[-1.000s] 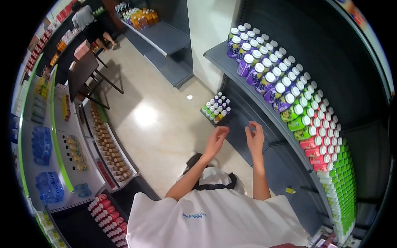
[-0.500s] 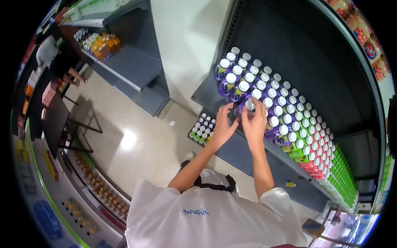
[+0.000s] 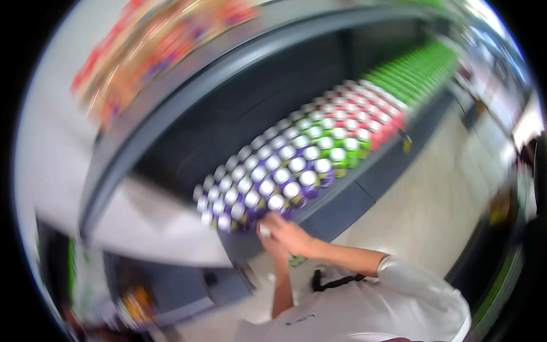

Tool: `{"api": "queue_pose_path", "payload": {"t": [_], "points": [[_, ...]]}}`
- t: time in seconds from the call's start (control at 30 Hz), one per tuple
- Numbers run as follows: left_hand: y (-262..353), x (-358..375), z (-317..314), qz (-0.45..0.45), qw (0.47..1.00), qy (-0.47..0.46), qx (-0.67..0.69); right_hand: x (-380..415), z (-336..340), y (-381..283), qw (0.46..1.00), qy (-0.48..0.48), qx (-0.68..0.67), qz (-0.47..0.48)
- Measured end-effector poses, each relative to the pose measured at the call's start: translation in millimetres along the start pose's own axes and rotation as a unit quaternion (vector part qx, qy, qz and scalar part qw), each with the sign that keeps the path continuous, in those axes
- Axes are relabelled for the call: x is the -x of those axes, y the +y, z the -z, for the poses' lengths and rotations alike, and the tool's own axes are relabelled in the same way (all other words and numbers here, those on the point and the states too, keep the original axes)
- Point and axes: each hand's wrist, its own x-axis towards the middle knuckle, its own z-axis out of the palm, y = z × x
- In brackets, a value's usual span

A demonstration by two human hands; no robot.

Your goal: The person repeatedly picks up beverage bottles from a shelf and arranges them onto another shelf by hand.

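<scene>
Purple-labelled bottles with white caps (image 3: pixel 276 202) stand in close rows on a dark shelf. My left hand (image 3: pixel 270 241) is at the shelf's front edge, its fingers closed round a bottle whose white cap (image 3: pixel 264 229) shows above them; most of that bottle is hidden. Right beside it, partly over it, lies my right hand (image 3: pixel 289 235), its fingertips close to the same cap and the front row. Motion blur smears the right fingers, so their grip cannot be made out.
Along the same shelf stand green-labelled bottles (image 3: pixel 337 155), red-pink ones (image 3: pixel 373 126) and a long block of green packs (image 3: pixel 413 71). The upper shelf's edge (image 3: pixel 228 57) curves overhead. Orange bottles (image 3: pixel 137 305) sit on a lower-left shelf. Pale floor (image 3: pixel 421 188) runs along the front.
The head view has swung round to the right along the shelf and is blurred. My hands, earlier spread around a front purple bottle, are now closer together and overlap.
</scene>
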Motion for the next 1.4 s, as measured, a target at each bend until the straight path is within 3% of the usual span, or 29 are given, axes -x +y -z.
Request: {"api": "queue_pose_path", "payload": {"t": [0.17,0.23,0.33,0.4,0.53,0.6,0.73,0.87,1.07,1.13,1.27,1.4], "points": [[-17.2,47.1,-1.9,-0.099,0.989,-0.111,0.012,79.6,27.6,5.6,0.994,0.082,-0.073,0.029],[-11.9,70.9,-13.1,-0.107,0.982,-0.150,0.034,113.2,41.8,19.4,0.990,0.060,-0.123,-0.030],[11.6,102.1,-47.0,-0.119,0.968,-0.211,0.063,147.3,67.5,48.6,0.994,0.022,-0.082,-0.075],[34.9,106.6,-76.7,-0.142,0.957,-0.242,0.075,172.5,90.2,64.7,0.992,0.090,-0.060,-0.062],[108.6,112.4,-148.0,-0.153,0.944,-0.289,0.051,231.4,179.9,78.1,0.961,0.149,-0.094,-0.214],[152.1,120.2,-192.6,-0.201,0.926,-0.310,0.080,263.1,205.9,97.7,0.936,0.265,-0.093,-0.211],[199.6,149.5,-284.1,-0.266,0.861,-0.395,0.178,328.7,266.3,121.7,0.899,0.303,-0.001,-0.316],[263.8,186.8,-358.9,-0.330,0.783,-0.476,0.227,401.7,306.8,136.3,0.830,0.420,0.053,-0.363],[329.8,235.2,-445.7,-0.296,0.658,-0.646,0.250,473.3,358.6,138.6,0.689,0.547,0.130,-0.457],[352.5,258.0,-469.7,-0.261,0.645,-0.667,0.265,495.1,379.5,141.5,0.695,0.537,0.118,-0.464],[392.2,278.9,-538.3,-0.319,0.573,-0.718,0.234,535.5,418.2,179.2,0.617,0.581,0.132,-0.514],[435.2,308.2,-597.4,-0.306,0.507,-0.774,0.224,583.9,471.9,198.1,0.595,0.532,0.109,-0.593]]}}
